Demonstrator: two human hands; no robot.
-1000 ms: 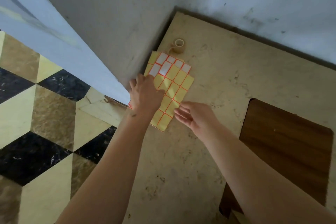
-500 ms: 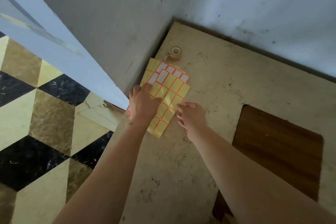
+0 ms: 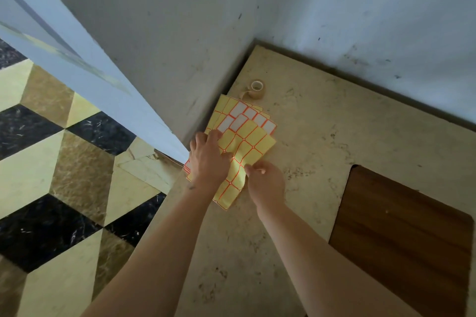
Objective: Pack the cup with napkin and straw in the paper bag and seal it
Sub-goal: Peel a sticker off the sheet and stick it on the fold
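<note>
A stack of yellow sticker sheets [image 3: 253,141] with orange-edged labels lies in the table's left corner by the wall. My left hand [image 3: 208,159] presses flat on the sheets' left side. My right hand [image 3: 265,183] pinches the right edge of the top sheet, which bulges upward between the two hands. The lower sheets show several white gaps where labels are gone. No cup, napkin, straw or paper bag is in view.
A small roll of tape [image 3: 257,88] stands behind the sheets near the wall corner. The beige table top [image 3: 322,136] has a dark wooden inset [image 3: 407,239] at the right. The table's left edge drops to a patterned tiled floor [image 3: 56,162].
My right hand has closed in from the right and taken hold of the top sheet's edge, and that sheet now buckles up. My left hand has stayed pressing on the stack.
</note>
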